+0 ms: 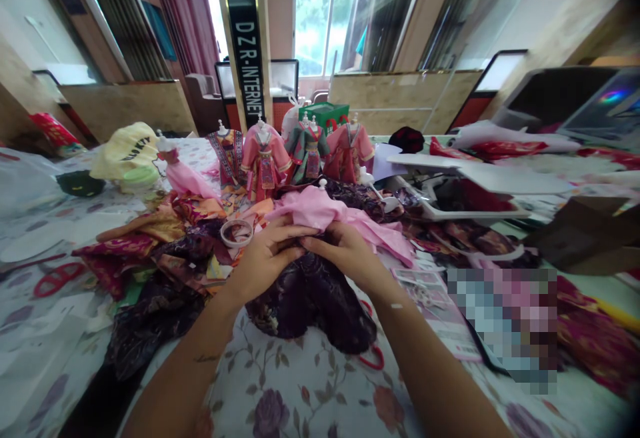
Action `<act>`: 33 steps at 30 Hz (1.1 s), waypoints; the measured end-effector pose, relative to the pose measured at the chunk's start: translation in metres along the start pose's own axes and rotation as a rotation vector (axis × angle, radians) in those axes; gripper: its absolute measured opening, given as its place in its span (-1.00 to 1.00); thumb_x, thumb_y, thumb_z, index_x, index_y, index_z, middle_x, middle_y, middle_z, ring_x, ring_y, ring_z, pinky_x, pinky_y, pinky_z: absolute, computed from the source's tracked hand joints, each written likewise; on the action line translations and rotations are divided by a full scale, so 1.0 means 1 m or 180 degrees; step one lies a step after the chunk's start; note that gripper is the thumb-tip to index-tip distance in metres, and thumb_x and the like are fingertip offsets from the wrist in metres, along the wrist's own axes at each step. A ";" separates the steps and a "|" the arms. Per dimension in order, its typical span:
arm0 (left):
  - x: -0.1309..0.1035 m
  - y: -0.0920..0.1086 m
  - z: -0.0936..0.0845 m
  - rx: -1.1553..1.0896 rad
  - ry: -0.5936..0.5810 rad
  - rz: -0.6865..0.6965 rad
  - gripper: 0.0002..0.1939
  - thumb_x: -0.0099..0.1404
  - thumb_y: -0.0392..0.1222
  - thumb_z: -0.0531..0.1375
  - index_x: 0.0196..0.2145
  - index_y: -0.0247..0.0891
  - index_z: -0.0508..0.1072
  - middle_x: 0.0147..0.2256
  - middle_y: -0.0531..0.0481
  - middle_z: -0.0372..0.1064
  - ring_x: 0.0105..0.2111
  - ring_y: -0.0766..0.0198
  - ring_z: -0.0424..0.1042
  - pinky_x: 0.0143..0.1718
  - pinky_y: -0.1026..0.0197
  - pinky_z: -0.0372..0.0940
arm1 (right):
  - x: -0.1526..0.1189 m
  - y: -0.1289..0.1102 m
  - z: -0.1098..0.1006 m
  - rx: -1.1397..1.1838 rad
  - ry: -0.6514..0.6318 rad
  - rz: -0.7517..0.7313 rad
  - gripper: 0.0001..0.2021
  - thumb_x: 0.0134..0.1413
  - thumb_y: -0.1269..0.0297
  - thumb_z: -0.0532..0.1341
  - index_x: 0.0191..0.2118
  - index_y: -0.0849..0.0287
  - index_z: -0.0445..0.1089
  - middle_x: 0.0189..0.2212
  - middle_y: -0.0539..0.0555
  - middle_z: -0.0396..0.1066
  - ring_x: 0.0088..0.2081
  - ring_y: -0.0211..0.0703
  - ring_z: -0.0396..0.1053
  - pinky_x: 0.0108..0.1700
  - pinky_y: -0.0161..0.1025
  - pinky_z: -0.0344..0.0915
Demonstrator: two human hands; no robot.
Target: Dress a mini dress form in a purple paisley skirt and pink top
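Note:
My left hand [267, 251] and my right hand [346, 251] meet in front of me, thumbs close together. The fingers of both are closed on a doll garment at the join of its parts: pink cloth [313, 206] above and a dark purple patterned skirt [310, 298] below. A small white knob [323, 185], like a mannequin's neck, pokes up behind the pink cloth. One pink sleeve-like piece [387, 235] trails to the right. A roll of tape [237, 232] lies beside my left hand. My fingertips are partly hidden in the folds.
Miniature mannequins in robes [265, 158] stand behind my hands. Patterned fabric pieces [165, 245] are heaped to the left, near red scissors [60, 280]. Right are a white tray [470, 201], a blurred-out phone-like object [505, 331] and a brown box [595, 235]. A floral cloth [300, 385] covers the table.

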State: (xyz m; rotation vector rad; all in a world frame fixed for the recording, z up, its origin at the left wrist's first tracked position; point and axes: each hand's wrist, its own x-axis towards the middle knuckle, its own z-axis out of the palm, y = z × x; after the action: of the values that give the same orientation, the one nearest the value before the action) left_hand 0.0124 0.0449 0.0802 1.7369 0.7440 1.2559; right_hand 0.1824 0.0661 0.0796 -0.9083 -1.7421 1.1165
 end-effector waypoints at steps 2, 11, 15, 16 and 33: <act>0.001 -0.001 0.000 -0.0106 0.0010 -0.0048 -0.65 0.13 -0.43 0.18 -0.14 -0.16 0.51 -0.11 -0.04 0.37 -0.05 0.17 0.34 0.06 0.14 0.19 | 0.001 0.004 0.001 0.0388 -0.0059 0.0088 -0.73 -0.06 0.18 0.28 -0.21 0.16 0.48 -0.25 0.05 0.49 -0.21 -0.06 0.39 -0.17 -0.17 0.27; 0.001 -0.007 0.003 -0.0374 0.0547 -0.0204 -0.69 0.05 -0.42 0.24 -0.25 -0.21 0.30 -0.23 0.02 0.32 -0.13 0.25 0.37 -0.04 0.17 0.26 | 0.003 0.008 0.009 0.1174 0.0113 0.0391 -0.73 -0.15 0.24 0.35 -0.24 0.18 0.52 -0.28 0.05 0.52 -0.24 -0.09 0.40 -0.12 -0.16 0.26; 0.002 -0.007 0.001 0.0307 0.0962 -0.0146 -0.70 0.02 -0.33 0.29 -0.28 -0.22 0.31 -0.22 0.01 0.27 -0.18 0.26 0.35 -0.16 0.21 0.31 | 0.003 0.005 0.011 0.1547 0.0324 0.0521 -0.77 -0.22 0.28 0.39 -0.32 0.18 0.52 -0.35 0.03 0.52 -0.33 -0.16 0.41 -0.20 -0.22 0.28; 0.002 -0.007 0.000 0.0432 0.0991 -0.0228 -0.74 0.04 -0.28 0.29 -0.29 -0.24 0.33 -0.26 0.01 0.29 -0.23 0.26 0.36 -0.20 0.22 0.31 | 0.003 0.005 0.012 0.1593 0.0372 0.0513 -0.77 -0.24 0.30 0.39 -0.33 0.18 0.52 -0.36 0.03 0.52 -0.34 -0.16 0.41 -0.22 -0.23 0.28; 0.000 -0.005 0.009 0.1030 0.1091 -0.0366 -0.92 0.15 -0.26 0.18 -0.48 -0.30 0.42 -0.51 0.09 0.30 -0.45 0.35 0.25 -0.38 0.31 0.13 | 0.002 0.005 0.019 0.1684 0.0548 0.0378 -0.80 -0.24 0.30 0.39 -0.36 0.16 0.52 -0.38 0.01 0.52 -0.36 -0.17 0.40 -0.23 -0.24 0.27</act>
State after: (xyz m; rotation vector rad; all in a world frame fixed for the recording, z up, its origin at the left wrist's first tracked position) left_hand 0.0205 0.0445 0.0749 1.7161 1.2890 1.4314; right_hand 0.1646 0.0640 0.0707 -0.7527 -1.1779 1.4398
